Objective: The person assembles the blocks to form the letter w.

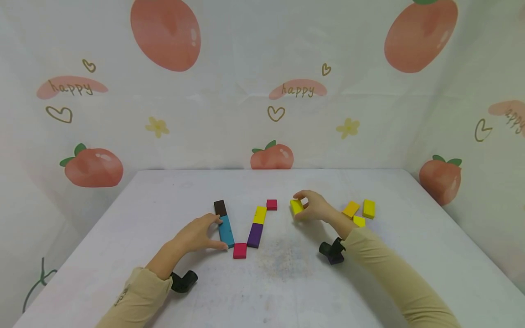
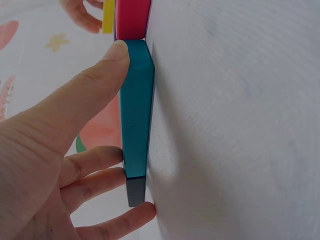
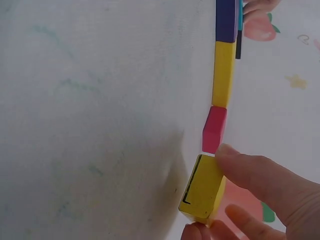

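Note:
My left hand (image 1: 198, 233) spreads along the left side of a blue block (image 1: 226, 231), thumb at its near end, fingers toward its far end. Beyond that end lies a dark brown block (image 1: 220, 207). A red block (image 1: 239, 251) sits at the blue block's near end. From there a purple block (image 1: 255, 235) and a flat yellow block (image 1: 259, 215) run away end to end, with a second red block (image 1: 272, 205) at the far tip. My right hand (image 1: 315, 207) pinches another yellow block (image 3: 202, 187) between thumb and fingers, just right of that red block.
Right of my right hand lie an orange-yellow block (image 1: 351, 209), a yellow block (image 1: 368, 208) and a smaller yellow piece (image 1: 359, 221), partly behind the forearm. Black wrist cameras (image 1: 184, 281) stick out from both sleeves. A printed cloth (image 1: 229, 114) hangs behind the white table (image 1: 287, 291).

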The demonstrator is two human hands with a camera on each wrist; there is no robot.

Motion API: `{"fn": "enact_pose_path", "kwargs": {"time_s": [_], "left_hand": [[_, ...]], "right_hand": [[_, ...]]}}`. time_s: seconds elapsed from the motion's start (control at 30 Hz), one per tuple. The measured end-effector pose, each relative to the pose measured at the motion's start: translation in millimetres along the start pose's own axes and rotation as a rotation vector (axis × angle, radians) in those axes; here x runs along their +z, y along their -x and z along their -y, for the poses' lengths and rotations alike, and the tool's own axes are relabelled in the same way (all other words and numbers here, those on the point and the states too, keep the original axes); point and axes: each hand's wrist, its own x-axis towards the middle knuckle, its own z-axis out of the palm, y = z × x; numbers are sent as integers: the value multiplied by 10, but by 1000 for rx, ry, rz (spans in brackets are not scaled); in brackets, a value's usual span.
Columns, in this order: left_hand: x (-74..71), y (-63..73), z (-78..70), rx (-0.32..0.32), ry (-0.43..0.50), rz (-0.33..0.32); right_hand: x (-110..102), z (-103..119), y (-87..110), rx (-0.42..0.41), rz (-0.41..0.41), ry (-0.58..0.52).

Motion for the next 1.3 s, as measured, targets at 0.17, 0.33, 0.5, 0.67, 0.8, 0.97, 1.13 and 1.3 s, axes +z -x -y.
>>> {"fn": "enact_pose_path", "kwargs": {"time_s": [0.17, 0.33, 0.5, 0.67, 0.8, 0.97, 1.13, 1.3], "left_hand": [[-2, -3, 1, -5, 2, 3], [5, -11, 0, -5, 7, 6], [4, -10, 1, 3, 2, 2], [-2, -9, 3, 3, 2, -3], [-1, -7, 1, -2, 0, 0], [5, -8, 6, -1, -1, -2], [13, -13, 19, 1, 4, -1], [21, -16, 30, 4, 2, -4]], "right_hand": [[20, 18, 5, -10, 13, -9], [43, 28, -7, -40, 30, -3], [68, 37, -19, -72, 39, 20], [99, 51, -18, -119, 51, 26], [126, 62, -21, -139, 61, 29], [153, 83, -29, -130, 77, 29], [184, 91, -33, -129, 90, 34], [209, 80, -44, -142, 85, 40]]}}
